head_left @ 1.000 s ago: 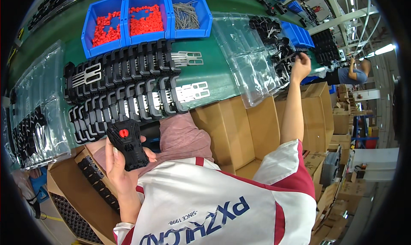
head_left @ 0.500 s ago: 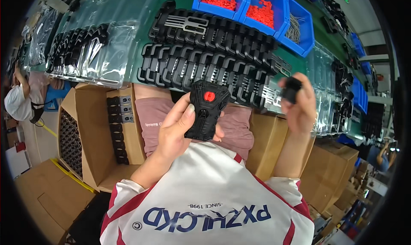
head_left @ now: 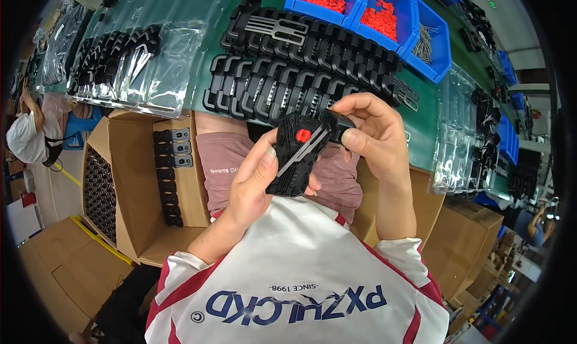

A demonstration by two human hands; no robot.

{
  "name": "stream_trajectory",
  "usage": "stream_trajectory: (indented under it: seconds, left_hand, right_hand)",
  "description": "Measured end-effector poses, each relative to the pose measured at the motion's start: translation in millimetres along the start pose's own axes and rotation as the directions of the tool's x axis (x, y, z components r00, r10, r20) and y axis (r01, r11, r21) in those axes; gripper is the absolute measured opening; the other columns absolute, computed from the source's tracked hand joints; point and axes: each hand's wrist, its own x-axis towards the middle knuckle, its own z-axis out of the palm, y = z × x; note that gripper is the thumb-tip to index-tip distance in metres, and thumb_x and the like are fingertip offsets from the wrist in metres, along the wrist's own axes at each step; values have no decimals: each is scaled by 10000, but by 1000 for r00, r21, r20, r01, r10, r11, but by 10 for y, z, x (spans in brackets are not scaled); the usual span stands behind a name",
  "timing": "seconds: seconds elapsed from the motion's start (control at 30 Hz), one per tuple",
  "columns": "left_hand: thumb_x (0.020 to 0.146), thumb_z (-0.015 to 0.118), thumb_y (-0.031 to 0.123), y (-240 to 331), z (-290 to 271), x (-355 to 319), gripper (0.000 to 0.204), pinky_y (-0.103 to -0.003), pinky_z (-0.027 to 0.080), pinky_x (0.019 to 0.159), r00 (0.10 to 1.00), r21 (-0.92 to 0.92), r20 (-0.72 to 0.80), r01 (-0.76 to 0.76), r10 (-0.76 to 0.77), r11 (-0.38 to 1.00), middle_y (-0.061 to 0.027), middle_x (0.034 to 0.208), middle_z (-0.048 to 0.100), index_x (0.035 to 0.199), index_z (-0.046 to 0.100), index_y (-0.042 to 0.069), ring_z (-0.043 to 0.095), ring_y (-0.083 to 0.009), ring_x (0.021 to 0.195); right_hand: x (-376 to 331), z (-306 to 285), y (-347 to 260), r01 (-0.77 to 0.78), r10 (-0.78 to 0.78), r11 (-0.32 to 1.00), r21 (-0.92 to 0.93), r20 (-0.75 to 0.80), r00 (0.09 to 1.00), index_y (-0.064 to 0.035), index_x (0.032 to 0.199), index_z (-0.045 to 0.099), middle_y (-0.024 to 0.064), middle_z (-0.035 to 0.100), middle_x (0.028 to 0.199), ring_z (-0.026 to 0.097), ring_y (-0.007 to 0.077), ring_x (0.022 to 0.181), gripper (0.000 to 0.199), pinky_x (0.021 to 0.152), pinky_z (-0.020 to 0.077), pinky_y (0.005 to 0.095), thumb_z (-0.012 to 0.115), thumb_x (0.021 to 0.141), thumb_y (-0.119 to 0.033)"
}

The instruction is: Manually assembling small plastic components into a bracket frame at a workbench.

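My left hand (head_left: pixel 249 181) is closed around a black plastic housing (head_left: pixel 293 180) held above my lap, with some fingers behind it. Near the housing's top sits a small red plastic piece (head_left: pixel 303 135). Between the thumb and fingers of my right hand (head_left: pixel 381 133) is a black plastic bracket (head_left: pixel 339 125) with a silver toothed strip (head_left: pixel 302 154). That strip lies slantwise across the housing's face, beside the red piece. Whether it is seated in the housing I cannot tell. Just beyond my hands, a row of similar black brackets (head_left: pixel 270 88) lines the green bench.
Blue bins (head_left: pixel 436 71) of red pieces and metal pins stand at the back right. Clear plastic trays (head_left: pixel 174 73) with black parts lie at both sides. Open cardboard boxes (head_left: pixel 129 181) flank my legs, one holding stacked black parts. Another person (head_left: pixel 30 139) is at far left.
My right hand has moved left and down, bringing its black bracket onto the housing, and the toothed strip now shows clearly. My left hand still holds the housing.
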Motion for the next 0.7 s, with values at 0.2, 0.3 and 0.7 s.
stream_trajectory:
  seconds: [0.2,0.3,0.7]
  left_hand:
    - [977,359,453,-37,4,-13,634,-324,551,601,999,32,15,-33,33,999,-275,1069,544,1349,273,-52,656,-302,711]
    - [975,339,476,-31,7,-22,653,-324,554,611,999,28,30,-28,27,999,-279,1081,536,1354,264,-50,655,-303,718]
    - [891,581,64,-38,-44,-19,294,-233,523,552,986,4,-164,31,-30,1000,-136,916,617,1143,455,-24,642,-174,618]
  right_hand:
    - [-34,4,-9,-8,8,999,-41,-1,1000,49,1095,561,151,612,960,570,111,694,391,473,431,151,690,727,74]
    - [-57,-2,-24,-28,28,1000,-10,-7,1000,48,1137,540,163,615,981,586,125,736,460,521,459,161,695,706,88]
    - [-77,240,-57,-65,65,998,22,-28,997,32,1253,472,161,616,1047,610,205,905,696,786,504,283,738,613,92]
